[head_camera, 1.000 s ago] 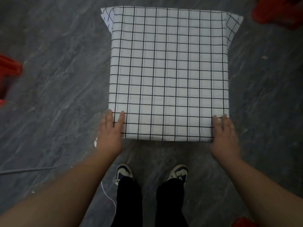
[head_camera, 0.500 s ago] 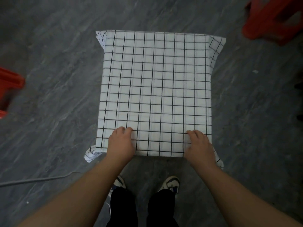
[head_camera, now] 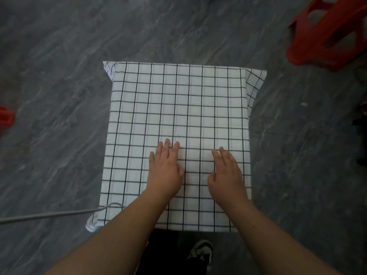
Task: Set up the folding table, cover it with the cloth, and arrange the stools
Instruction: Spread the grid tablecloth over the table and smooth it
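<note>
A white cloth with a black grid (head_camera: 178,108) lies flat over the small square table and hides its top; its corners hang down at the sides. My left hand (head_camera: 165,169) rests palm down on the near middle of the cloth with fingers straight. Beside it, my right hand (head_camera: 226,175) lies flat on the cloth too, fingers extended. A red plastic stool (head_camera: 327,34) stands on the floor at the far right. Part of another red stool (head_camera: 6,118) shows at the left edge.
The floor is dark grey marbled tile (head_camera: 59,76) all around the table. A thin grey cable (head_camera: 49,215) runs from the left edge to the table's near left corner. My shoe (head_camera: 202,251) and dark trousers are just below the near edge.
Both hands have slid from the cloth's near edge inward toward its middle and now lie flat with straight fingers. The view has moved closer over the table.
</note>
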`<action>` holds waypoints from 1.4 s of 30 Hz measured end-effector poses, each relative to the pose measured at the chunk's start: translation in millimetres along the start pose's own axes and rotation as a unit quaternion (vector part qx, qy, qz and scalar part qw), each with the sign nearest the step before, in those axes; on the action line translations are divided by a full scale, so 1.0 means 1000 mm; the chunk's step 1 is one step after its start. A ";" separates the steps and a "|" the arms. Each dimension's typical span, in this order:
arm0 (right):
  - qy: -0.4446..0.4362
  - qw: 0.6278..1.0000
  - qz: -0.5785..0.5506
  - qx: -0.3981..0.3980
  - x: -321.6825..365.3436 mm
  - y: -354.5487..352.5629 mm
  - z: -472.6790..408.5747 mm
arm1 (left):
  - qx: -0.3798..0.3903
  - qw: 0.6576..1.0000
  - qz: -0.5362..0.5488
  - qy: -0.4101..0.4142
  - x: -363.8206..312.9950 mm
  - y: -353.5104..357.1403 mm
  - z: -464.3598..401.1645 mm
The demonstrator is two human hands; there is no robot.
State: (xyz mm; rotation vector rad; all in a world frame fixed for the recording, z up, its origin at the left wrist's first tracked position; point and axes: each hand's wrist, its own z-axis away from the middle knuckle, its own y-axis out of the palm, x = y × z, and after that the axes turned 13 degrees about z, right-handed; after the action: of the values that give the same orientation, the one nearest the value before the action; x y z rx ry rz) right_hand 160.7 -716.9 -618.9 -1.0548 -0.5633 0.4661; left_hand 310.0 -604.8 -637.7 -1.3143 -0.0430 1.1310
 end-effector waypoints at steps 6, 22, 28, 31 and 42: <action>-0.035 0.999 0.002 0.009 0.055 -0.014 -0.050 | 0.001 0.999 0.015 -0.047 0.028 -0.047 -0.036; -0.123 0.991 0.042 0.042 0.139 -0.013 -0.053 | -0.015 0.993 0.026 -0.115 0.083 -0.108 -0.003; -0.124 0.991 0.026 0.035 0.179 -0.022 -0.037 | -0.018 0.987 0.048 -0.153 0.111 -0.147 0.030; -0.118 0.992 0.023 0.026 0.203 -0.024 -0.032 | -0.024 0.986 0.061 -0.154 0.125 -0.168 0.036; 0.013 0.999 0.031 0.000 0.339 0.008 -0.028 | 0.064 0.995 0.076 -0.028 0.227 -0.248 -0.002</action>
State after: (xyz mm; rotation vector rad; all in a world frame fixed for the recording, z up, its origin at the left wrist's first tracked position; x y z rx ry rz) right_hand 438.1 -526.5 -566.3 -1.0786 -0.5086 0.5066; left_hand 579.3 -414.9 -573.2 -1.1874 0.0875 1.2791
